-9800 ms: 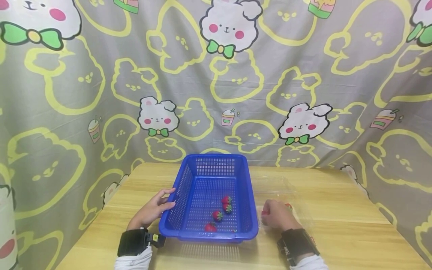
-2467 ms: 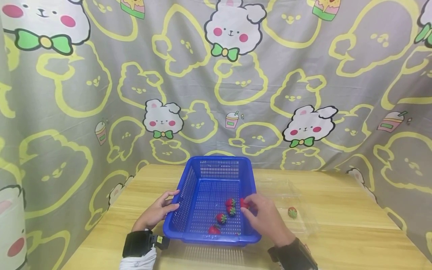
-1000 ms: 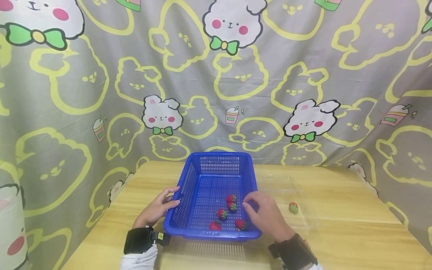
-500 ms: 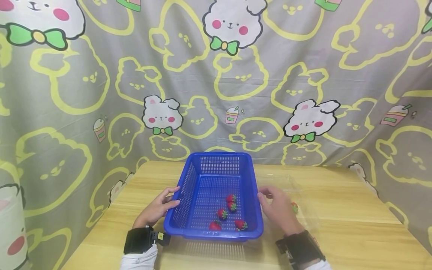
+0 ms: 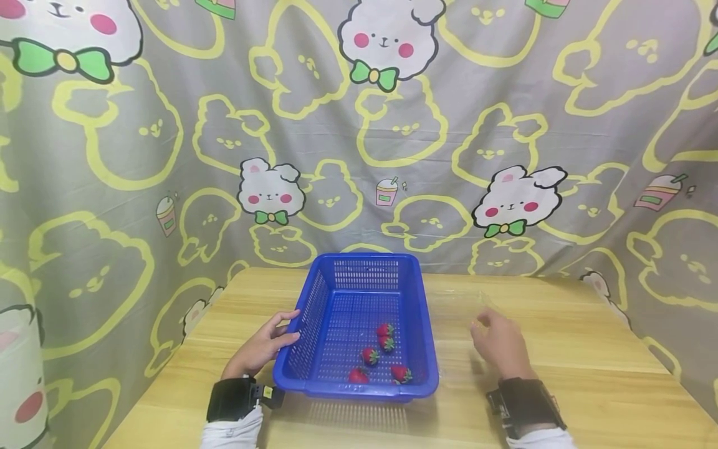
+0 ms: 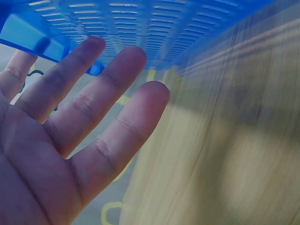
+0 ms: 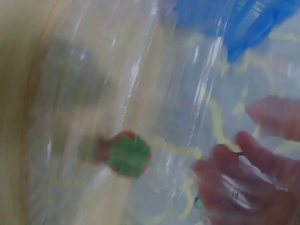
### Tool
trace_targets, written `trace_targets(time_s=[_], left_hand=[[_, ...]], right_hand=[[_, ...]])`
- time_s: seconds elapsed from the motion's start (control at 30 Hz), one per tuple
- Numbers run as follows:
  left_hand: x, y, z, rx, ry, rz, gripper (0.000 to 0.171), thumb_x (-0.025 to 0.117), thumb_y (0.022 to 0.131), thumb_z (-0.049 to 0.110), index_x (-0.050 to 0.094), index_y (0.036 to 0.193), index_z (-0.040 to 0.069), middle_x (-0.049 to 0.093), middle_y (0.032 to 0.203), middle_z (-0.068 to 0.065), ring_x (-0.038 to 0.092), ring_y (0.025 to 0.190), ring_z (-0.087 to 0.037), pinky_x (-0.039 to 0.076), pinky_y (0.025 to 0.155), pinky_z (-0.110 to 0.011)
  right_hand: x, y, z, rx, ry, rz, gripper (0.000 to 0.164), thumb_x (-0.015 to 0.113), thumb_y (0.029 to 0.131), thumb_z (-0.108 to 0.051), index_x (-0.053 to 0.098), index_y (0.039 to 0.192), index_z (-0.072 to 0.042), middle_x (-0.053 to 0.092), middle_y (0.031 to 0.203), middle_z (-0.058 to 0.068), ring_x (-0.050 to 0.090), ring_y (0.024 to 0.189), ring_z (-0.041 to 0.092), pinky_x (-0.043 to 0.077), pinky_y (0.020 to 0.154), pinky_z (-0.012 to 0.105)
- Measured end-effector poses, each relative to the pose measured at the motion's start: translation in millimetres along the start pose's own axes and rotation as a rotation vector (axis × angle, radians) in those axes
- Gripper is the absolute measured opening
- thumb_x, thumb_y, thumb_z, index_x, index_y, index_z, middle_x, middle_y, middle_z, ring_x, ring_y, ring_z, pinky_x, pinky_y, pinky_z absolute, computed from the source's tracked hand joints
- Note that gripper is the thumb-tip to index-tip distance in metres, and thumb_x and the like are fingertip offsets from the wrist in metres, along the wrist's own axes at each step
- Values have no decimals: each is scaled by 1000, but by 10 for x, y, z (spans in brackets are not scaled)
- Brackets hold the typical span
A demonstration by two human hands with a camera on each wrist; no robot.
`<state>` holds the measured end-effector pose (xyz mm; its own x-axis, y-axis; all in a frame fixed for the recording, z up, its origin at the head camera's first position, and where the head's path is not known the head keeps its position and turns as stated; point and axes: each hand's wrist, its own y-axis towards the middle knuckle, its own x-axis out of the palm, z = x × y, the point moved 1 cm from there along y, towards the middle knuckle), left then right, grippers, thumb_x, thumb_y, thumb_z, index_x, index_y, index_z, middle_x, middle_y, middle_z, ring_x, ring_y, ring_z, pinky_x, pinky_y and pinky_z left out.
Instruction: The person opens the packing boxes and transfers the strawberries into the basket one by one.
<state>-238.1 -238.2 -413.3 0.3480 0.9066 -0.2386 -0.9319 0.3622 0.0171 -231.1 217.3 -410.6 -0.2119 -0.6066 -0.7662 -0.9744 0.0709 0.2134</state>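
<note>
My left hand [image 5: 260, 349] touches the left side of a blue plastic basket [image 5: 353, 390] with its fingertips. In the left wrist view the fingers [image 6: 124, 129] are stretched out beside the slotted wall. Several strawberries [image 5: 369, 356] with green leaves lie on the basket floor, toward the front and right. My right hand [image 5: 501, 346] hovers over a clear plastic container [image 5: 457, 312] to the right of the basket, thumb and fingers apart, nothing between them. The right wrist view shows one strawberry [image 7: 129, 154], leaves toward the camera, by the clear plastic; the hand hides it from the head camera.
A light wooden table [image 5: 606, 374] carries everything. Behind and at both sides hangs a grey curtain [image 5: 336, 143] with cartoon rabbits and yellow outlines. The transparent walls of the container are hard to make out.
A strawberry the right hand carried into the basket now lies at its front right. The emptied right hand has moved out rightward over the container. The left hand stays at the basket's side.
</note>
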Motion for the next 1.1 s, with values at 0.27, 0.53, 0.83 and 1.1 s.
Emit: trace_targets(time_s=[0.27,0.53,0.83,1.1], left_hand=[[-12,2,-9,-8,21,7,59,56,99,19,27,148,0,43,136,-38,59,110,-43,53,85,-52],[-6,0,-10,-12,33,16,60,56,99,21,28,148,1,43,136,-37,59,110,-43,53,86,-52],[-5,10,-17,-9,31,11,59,56,99,19,28,148,1,44,135,-37,59,110,-43,53,85,-53],[-5,9,-16,-5,19,9,60,56,99,18,27,148,0,43,135,-38,59,110,-44,53,85,-53]], right_hand=[[1,3,114,37,-100,-224,54,68,86,-19,50,124,16,65,99,26,63,92,41,51,78,58],[55,-4,122,48,-125,-230,30,67,85,-16,62,95,11,64,84,19,61,75,34,51,68,50],[102,1,144,58,-153,-252,39,66,86,-22,59,98,15,64,90,25,61,81,39,51,75,54],[96,1,154,75,-122,-251,46,67,88,-27,58,102,16,64,88,24,61,78,34,52,71,52]])
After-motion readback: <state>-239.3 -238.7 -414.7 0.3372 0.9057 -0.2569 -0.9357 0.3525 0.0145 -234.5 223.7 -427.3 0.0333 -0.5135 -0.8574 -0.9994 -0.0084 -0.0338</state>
